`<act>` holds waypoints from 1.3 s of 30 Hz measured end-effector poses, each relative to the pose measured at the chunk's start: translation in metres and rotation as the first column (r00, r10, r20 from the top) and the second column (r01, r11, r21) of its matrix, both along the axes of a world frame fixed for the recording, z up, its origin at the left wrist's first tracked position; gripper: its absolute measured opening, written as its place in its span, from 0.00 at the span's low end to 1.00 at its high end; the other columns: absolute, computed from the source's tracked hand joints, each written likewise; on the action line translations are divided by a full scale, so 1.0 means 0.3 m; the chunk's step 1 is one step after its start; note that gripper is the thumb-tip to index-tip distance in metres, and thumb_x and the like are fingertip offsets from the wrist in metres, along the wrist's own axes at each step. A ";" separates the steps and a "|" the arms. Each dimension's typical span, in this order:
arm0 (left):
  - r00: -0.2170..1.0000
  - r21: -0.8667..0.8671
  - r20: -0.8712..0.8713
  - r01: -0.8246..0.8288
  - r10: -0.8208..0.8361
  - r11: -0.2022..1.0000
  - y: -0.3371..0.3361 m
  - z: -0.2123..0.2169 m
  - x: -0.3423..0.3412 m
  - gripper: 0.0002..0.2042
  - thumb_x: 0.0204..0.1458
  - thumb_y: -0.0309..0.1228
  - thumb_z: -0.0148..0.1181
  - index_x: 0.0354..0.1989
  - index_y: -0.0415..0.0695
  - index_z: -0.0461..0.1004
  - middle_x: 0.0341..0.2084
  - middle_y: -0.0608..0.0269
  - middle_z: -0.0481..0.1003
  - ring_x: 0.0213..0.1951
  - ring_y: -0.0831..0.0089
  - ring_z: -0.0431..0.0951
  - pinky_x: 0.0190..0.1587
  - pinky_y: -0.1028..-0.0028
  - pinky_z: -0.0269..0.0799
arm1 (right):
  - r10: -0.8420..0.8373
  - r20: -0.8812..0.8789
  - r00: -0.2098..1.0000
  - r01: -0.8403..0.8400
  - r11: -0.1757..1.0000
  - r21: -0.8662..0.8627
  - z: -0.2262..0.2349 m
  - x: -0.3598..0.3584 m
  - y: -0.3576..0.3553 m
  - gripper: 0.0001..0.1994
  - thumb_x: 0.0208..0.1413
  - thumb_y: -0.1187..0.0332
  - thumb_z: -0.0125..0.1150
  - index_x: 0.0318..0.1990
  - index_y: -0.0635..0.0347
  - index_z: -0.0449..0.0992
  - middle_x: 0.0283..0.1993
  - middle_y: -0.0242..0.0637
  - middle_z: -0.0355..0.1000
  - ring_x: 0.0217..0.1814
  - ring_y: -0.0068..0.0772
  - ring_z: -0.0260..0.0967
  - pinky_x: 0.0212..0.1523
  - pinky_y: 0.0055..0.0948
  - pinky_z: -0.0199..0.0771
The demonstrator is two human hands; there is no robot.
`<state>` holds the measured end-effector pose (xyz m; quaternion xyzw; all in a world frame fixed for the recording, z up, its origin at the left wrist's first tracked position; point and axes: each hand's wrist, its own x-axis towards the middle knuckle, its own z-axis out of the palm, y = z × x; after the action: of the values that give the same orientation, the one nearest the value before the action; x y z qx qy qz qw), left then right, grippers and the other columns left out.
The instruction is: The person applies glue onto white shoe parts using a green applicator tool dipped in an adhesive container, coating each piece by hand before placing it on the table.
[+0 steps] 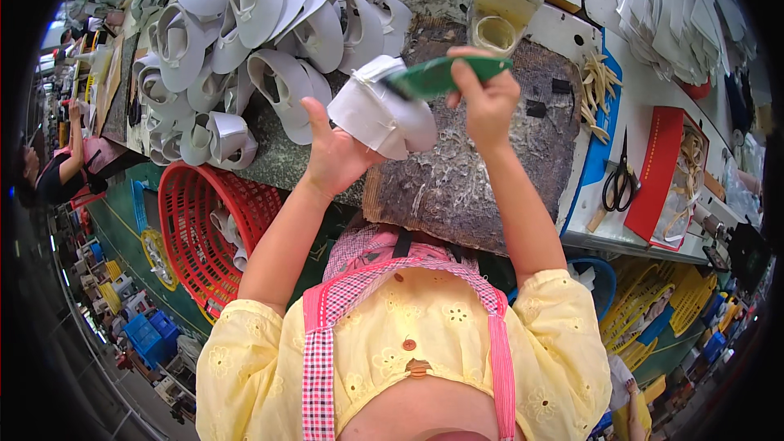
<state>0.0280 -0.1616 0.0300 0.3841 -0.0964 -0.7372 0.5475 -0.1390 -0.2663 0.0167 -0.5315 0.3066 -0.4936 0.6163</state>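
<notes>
Left hand (341,153) holding a white shoe upper (366,116) over the left edge of the worn board (482,188), thumb spread wide, right hand (488,108) closed around a flat green tool (437,77), its tip blurred

looks matt and smooth, white, on the shoe piece (365,120) at the left hand (341,159). shines like glossy plastic on the green brush (457,76) in the right hand (492,108). appears rough and crusted across the work board (465,192) beneath both hands. looks plastic in the red basket (183,237), left of the left hand; like card in the red box (651,170), right of the right hand.
</notes>
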 end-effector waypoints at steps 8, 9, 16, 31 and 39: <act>0.985 0.017 -0.119 -0.124 0.126 0.992 -0.015 0.014 0.034 0.50 0.34 0.74 0.27 0.59 0.43 0.48 0.56 0.58 0.56 0.57 0.62 0.56 0.58 0.61 0.48 | 0.063 0.025 0.998 -0.059 0.990 -0.124 -0.034 0.029 -0.008 0.06 0.47 0.77 0.56 0.34 0.62 0.74 0.29 0.32 0.71 0.18 0.14 0.62 0.18 0.13 0.60; 0.969 0.031 -0.184 -0.163 0.166 0.986 -0.022 0.009 0.040 0.51 0.34 0.74 0.27 0.58 0.41 0.49 0.54 0.56 0.57 0.56 0.62 0.57 0.58 0.61 0.49 | 0.017 -0.043 0.999 -0.022 0.995 -0.098 -0.045 0.024 0.005 0.06 0.47 0.78 0.55 0.35 0.64 0.73 0.28 0.32 0.70 0.20 0.15 0.63 0.19 0.14 0.61; 0.934 0.125 -0.154 -0.304 0.321 0.944 -0.031 -0.024 0.092 0.51 0.36 0.73 0.26 0.57 0.35 0.49 0.53 0.49 0.57 0.55 0.56 0.57 0.57 0.56 0.48 | 0.322 -0.110 0.940 -0.339 0.860 -0.383 -0.104 -0.042 0.024 0.08 0.43 0.82 0.55 0.34 0.67 0.73 0.31 0.37 0.72 0.27 0.23 0.65 0.27 0.20 0.64; 0.935 0.097 -0.210 -0.270 0.285 0.958 -0.047 -0.082 0.108 0.52 0.37 0.73 0.27 0.56 0.31 0.47 0.54 0.42 0.53 0.56 0.49 0.54 0.55 0.49 0.47 | 0.199 0.009 0.980 -0.195 0.967 -0.163 -0.147 -0.067 0.072 0.11 0.39 0.83 0.57 0.33 0.62 0.74 0.30 0.37 0.72 0.30 0.28 0.68 0.30 0.23 0.67; 0.936 0.127 -0.186 -0.279 0.299 0.952 -0.064 -0.053 0.129 0.50 0.36 0.73 0.28 0.57 0.37 0.50 0.54 0.47 0.55 0.54 0.52 0.57 0.53 0.50 0.49 | 0.285 -0.026 0.958 -0.283 0.930 -0.236 -0.139 -0.056 0.053 0.09 0.43 0.82 0.55 0.34 0.63 0.74 0.32 0.37 0.72 0.31 0.25 0.68 0.30 0.21 0.67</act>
<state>0.0668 -0.1807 0.0141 0.3434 0.0537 -0.6879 0.6372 -0.1557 -0.2505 -0.0251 -0.6380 0.1626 -0.4348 0.6144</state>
